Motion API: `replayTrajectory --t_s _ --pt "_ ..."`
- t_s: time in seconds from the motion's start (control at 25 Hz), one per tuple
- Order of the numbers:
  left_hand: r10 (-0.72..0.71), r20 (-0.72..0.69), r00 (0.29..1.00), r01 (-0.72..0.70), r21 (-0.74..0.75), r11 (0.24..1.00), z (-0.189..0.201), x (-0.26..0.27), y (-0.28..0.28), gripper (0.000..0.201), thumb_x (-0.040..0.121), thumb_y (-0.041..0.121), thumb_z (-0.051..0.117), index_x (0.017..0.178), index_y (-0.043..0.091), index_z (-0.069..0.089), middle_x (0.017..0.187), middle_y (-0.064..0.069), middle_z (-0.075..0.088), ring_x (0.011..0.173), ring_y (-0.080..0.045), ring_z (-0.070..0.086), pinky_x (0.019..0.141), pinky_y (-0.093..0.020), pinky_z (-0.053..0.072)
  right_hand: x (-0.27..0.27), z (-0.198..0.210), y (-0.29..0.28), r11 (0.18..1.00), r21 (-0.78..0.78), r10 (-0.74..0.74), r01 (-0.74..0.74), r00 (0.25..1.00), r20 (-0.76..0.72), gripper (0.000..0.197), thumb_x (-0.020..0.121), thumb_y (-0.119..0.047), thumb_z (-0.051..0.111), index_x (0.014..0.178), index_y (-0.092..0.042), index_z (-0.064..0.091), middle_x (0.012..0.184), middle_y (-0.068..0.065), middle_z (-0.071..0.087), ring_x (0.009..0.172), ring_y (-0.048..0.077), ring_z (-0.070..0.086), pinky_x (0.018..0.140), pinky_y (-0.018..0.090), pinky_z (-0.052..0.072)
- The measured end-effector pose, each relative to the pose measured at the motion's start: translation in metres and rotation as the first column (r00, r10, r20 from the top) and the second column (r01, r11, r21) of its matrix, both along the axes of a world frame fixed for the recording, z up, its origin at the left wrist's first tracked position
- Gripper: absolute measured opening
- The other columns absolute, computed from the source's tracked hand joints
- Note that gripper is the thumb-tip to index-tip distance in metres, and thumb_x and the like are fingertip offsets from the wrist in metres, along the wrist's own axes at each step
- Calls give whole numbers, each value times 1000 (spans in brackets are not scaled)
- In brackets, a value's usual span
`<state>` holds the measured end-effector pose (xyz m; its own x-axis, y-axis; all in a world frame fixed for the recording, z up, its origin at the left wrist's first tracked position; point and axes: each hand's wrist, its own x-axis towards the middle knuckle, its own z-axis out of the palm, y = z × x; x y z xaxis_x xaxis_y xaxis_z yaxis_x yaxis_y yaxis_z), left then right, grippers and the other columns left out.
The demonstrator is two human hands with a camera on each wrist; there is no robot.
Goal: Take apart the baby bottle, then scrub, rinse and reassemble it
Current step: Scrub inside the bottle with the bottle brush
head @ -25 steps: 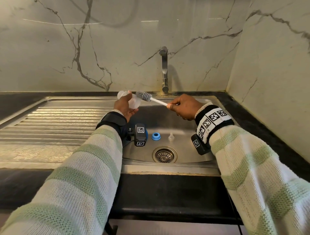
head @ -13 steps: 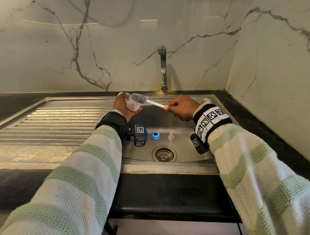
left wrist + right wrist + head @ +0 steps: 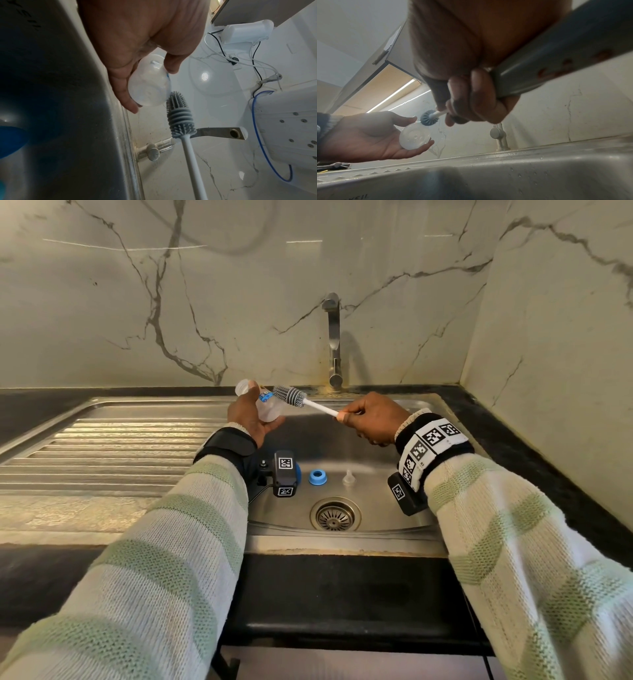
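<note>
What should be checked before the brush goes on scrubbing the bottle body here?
1. Left hand holds the bottle: ok.
2. Right hand grips the brush by its handle: ok.
3. Brush head against the bottle's outside: ok.
4. Blue ring and teat off, lying in the sink: ok.
5. Tap running: not ok, no stream visible.
6. Soap on the brush: cannot tell.

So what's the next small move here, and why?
Probably slide the brush along the bottle toward its mouth to get inside. The brush head lies against the bottle's outer wall; the left hand holds the bottle, the right hand the handle.
</note>
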<state>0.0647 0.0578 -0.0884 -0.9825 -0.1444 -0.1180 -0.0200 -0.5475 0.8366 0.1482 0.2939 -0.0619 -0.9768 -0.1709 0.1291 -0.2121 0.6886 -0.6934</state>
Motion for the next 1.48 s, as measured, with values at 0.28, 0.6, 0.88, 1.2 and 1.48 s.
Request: replayTrajectory --t_s 0.28,0.6,0.88,1.2,1.48 --pt "5 10 1000 -5 61 998 1 1 1 47 95 41 59 132 13 49 122 -15 62 105 -31 66 71 -43 58 2 2 -2 1000 -18 11 -10 1000 23 20 96 -35 59 98 -21 73 63 5 54 47 15 42 42 23 37" --pt "-30 -43 999 32 58 998 0 -1 0 17 96 23 61 108 12 55 111 -13 60 99 -28 65 74 -42 59 3 0 0 997 -66 38 -34 997 62 22 96 -35 59 100 -20 73 61 5 52 44 14 41 43 23 36" --pt "-40 -32 999 41 60 997 -2 -2 1 40 98 17 52 136 6 45 121 -19 55 110 -38 59 87 -57 54 3 0 -4 998 -50 45 -42 997 69 20 95 -35 60 100 -20 74 61 4 54 45 13 42 42 22 37" --pt "-58 -29 998 60 79 995 3 6 3 44 95 32 58 133 13 48 132 -18 55 109 -33 61 71 -40 56 3 4 -7 1000 -18 25 -25 1000 -5 23 97 -33 57 98 -16 73 59 2 52 42 11 42 39 20 37" --pt "-10 -41 999 15 118 993 1 3 2 44 95 29 62 132 11 45 126 -16 56 110 -33 62 82 -44 58 2 1 -2 998 -59 31 -28 999 41 22 96 -35 60 103 -20 74 58 1 52 42 11 40 42 21 36"
